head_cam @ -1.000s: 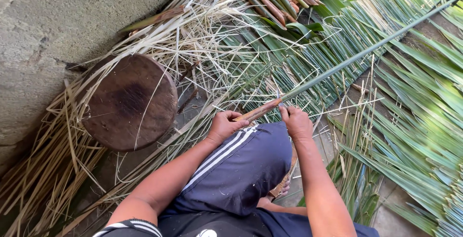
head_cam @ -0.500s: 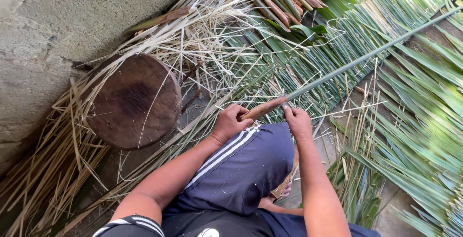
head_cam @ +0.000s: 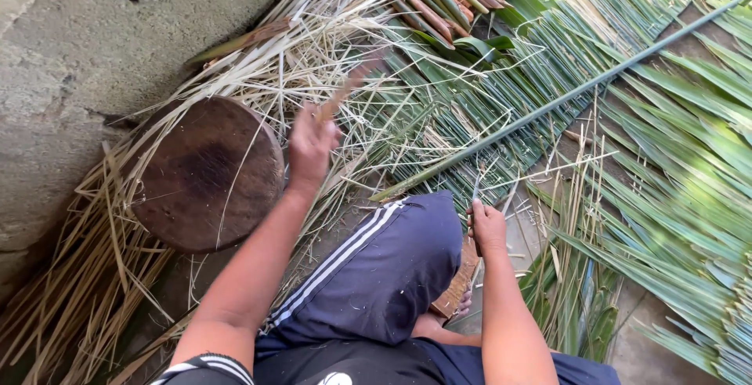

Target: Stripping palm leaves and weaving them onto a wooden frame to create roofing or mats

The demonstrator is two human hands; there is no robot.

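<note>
— Strip (head_cam: 345, 91) of brownish palm material, blurred and thin, is sticking up and away from the left hand (head_cam: 311, 146); fingers are closing around its lower end, above the dry straw (head_cam: 258, 64).

— And the right hand (head_cam: 487, 227)?

— It is resting beside the knee in dark blue trousers (head_cam: 376, 275), fingers curling together on a small dark tool (head_cam: 472, 220) I cannot identify.

— What is lying nearby?

— Round wooden block (head_cam: 207, 173) is sitting left of the raised arm; a long green midrib (head_cam: 564, 99) is crossing the green leaflets (head_cam: 674, 158) diagonally.

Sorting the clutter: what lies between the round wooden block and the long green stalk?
Head view: the left hand and dry straw lie between the block and stalk.
</note>
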